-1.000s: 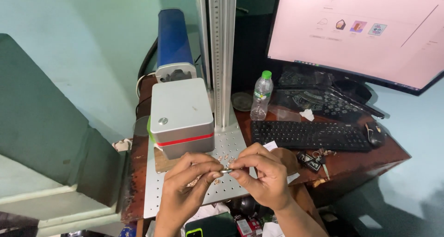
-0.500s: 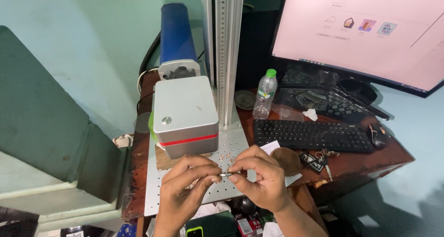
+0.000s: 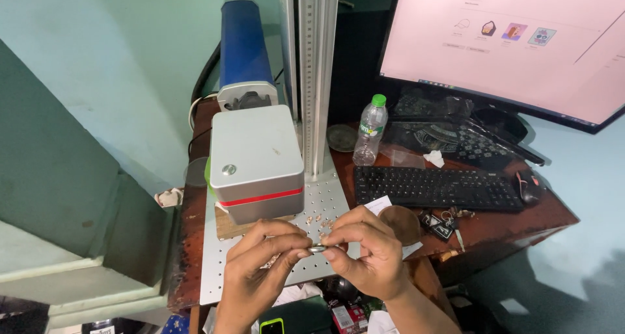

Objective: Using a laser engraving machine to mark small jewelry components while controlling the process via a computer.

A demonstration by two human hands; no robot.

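- The left hand [image 3: 260, 269] and the right hand [image 3: 368, 256] meet low in the middle of the view, above the front edge of a perforated metal plate [image 3: 215, 275].
- Both hands pinch one small metal piece [image 3: 317, 249] between thumb and fingertips; it looks like a silvery ring or band, though it is too small to tell its exact shape.
- The left hand grips the piece from its left side, fingers curled in; the right hand grips it from the right, with its other fingers folded toward the palm.
- The piece is held in the air between the two hands, clear of the plate.
- More small metal bits [image 3: 319, 220] lie scattered on the plate just behind the hands.
- A grey boxy machine head [image 3: 257, 161] with a red stripe hangs over the plate, with a blue cylinder [image 3: 242, 47] behind it and an upright metal column [image 3: 317, 73] beside it.
- The plate lies on a worn brown table [image 3: 508, 226].
- A black keyboard [image 3: 436, 187] lies on the table to the right of the plate, and a clear plastic bottle [image 3: 370, 131] with a green cap stands behind it.
- A round brown disc [image 3: 405, 222] rests near the right hand, with a set of keys [image 3: 439, 224] just beside it.
- A large monitor [image 3: 514, 44] with a pale pink screen stands at the back right.
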